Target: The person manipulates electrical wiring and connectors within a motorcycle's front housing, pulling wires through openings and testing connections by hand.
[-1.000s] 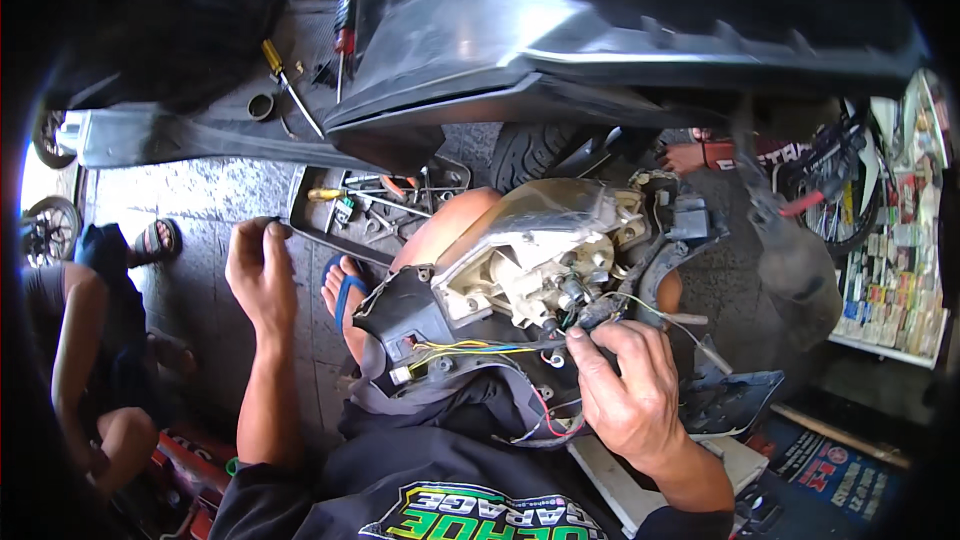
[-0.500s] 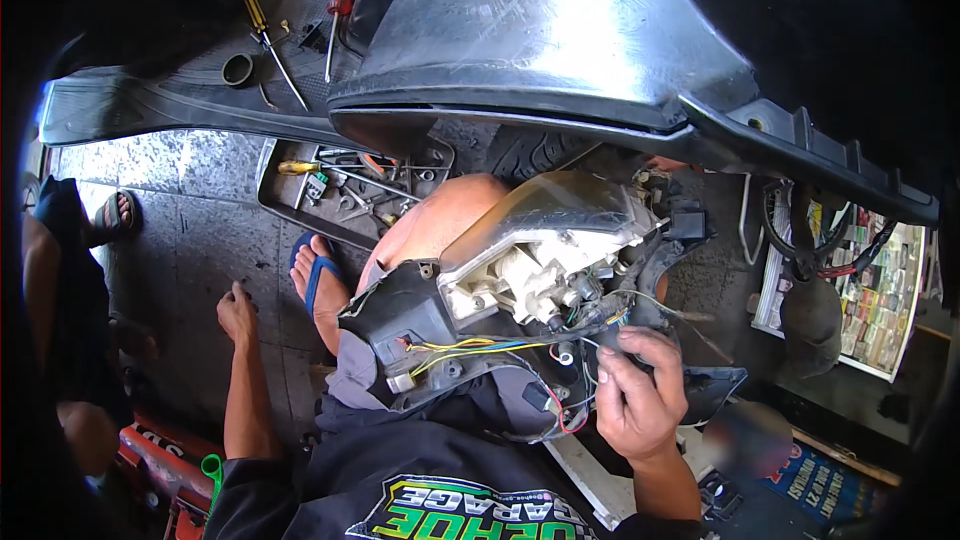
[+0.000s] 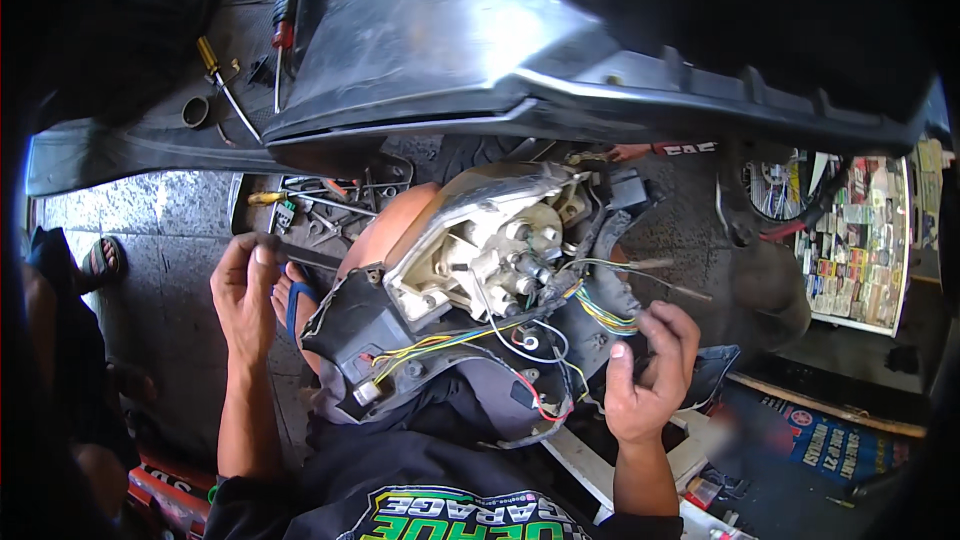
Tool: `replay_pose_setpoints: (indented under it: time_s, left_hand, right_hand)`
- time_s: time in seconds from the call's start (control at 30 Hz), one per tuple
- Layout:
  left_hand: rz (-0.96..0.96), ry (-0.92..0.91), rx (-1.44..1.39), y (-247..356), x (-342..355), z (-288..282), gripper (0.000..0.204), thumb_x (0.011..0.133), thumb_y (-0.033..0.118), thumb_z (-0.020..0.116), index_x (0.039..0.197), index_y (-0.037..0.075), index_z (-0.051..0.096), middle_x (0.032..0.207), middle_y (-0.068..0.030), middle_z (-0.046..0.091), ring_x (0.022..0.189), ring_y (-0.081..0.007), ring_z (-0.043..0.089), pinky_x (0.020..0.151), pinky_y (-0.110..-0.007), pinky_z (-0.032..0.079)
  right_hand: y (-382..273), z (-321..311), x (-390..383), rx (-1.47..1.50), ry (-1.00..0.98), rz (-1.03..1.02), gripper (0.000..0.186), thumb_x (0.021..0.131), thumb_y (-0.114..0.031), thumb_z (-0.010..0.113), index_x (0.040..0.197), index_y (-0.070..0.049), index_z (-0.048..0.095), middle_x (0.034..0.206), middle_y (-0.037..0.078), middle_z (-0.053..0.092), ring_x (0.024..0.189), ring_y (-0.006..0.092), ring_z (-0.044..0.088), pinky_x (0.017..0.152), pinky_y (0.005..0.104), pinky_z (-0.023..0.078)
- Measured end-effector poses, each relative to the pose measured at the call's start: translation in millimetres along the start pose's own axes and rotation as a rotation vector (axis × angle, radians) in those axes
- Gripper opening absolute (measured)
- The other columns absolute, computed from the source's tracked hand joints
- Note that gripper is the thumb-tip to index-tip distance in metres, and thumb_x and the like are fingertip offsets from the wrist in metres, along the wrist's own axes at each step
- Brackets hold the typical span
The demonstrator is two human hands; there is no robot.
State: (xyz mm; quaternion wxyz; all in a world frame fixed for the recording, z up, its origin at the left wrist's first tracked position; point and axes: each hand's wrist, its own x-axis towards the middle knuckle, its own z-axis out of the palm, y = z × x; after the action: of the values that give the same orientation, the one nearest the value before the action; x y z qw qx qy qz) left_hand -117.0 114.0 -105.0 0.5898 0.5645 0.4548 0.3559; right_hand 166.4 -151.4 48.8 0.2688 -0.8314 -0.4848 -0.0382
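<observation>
A scooter headlight unit (image 3: 450,260) with a pale housing lies on my lap, its back and bulb sockets facing up. Fixed to it is a black plastic cover (image 3: 345,325). Coloured wires (image 3: 470,337) run across the cover to a white connector (image 3: 368,392), and a thin white wire loops by the sockets. My right hand (image 3: 655,375) is open at the right of the cover, thumb and fingers apart, close to a wrapped wire bundle (image 3: 612,275). Raised left of the headlight, my left hand (image 3: 245,290) has its fingers closed together; what they pinch, if anything, is unclear.
A large black body panel (image 3: 430,50) hangs over the far side. Beyond my knee a tray (image 3: 236,202) holds several tools. Two screwdrivers (image 3: 228,90) (image 3: 281,50) lie on the footboard. At right stands a display case (image 3: 855,250) of small packages. Another person's sandalled foot (image 3: 102,258) is at left.
My left hand has risen from low at the left to beside the headlight. My right hand has parted its fingers from the wires. The view has shifted, and the headlight's back shows more.
</observation>
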Motion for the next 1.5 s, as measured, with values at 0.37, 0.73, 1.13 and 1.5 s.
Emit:
replay_pose_setpoints:
  time_s: [0.37,0.73,1.13,1.5]
  left_hand:
    - [0.187,-0.48,0.462,95.2,-5.0,59.1,0.044,0.082,0.02,0.077,0.117,-0.005,0.066,0.1,-0.0196,0.068,0.087,-0.0328,0.066,0.079,-0.04,0.052]
    - [0.496,-0.721,0.616,152.7,-61.9,115.5,0.056,0.083,0.024,0.081,0.126,-0.005,0.062,0.106,-0.021,0.067,0.096,-0.0386,0.064,0.086,-0.047,0.053]
    - [0.381,-0.693,0.579,135.4,-74.7,144.2,0.049,0.079,0.03,0.086,0.111,-0.002,0.066,0.096,-0.0183,0.065,0.088,-0.0362,0.064,0.077,-0.045,0.052]
    - [0.216,-0.726,0.336,131.8,-66.5,137.4,0.029,0.085,0.015,0.072,0.105,-0.005,0.069,0.092,-0.0202,0.068,0.087,-0.0393,0.067,0.077,-0.046,0.055]
  right_hand:
    - [51.2,-5.3,-23.3,0.563,-0.283,0.476,0.044,0.095,-0.018,0.069,0.128,0.009,0.06,0.116,0.019,0.07,0.108,0.0255,0.066,0.101,0.0366,0.049]
    - [-0.4,-34.2,-17.2,0.083,-0.176,-0.048,0.028,0.086,-0.013,0.077,0.109,0.003,0.075,0.078,0.011,0.065,0.062,0.0274,0.063,0.057,0.0394,0.051]
    - [-25.2,-33.1,-30.8,0.693,-0.394,0.492,0.036,0.099,-0.019,0.069,0.128,0.003,0.068,0.103,0.017,0.077,0.086,0.0235,0.077,0.076,0.0328,0.059]
    - [-46.1,-1.7,-20.5,0.477,-0.378,0.197,0.033,0.095,-0.012,0.073,0.125,0.0,0.071,0.081,0.013,0.068,0.064,0.0298,0.068,0.056,0.0379,0.055]
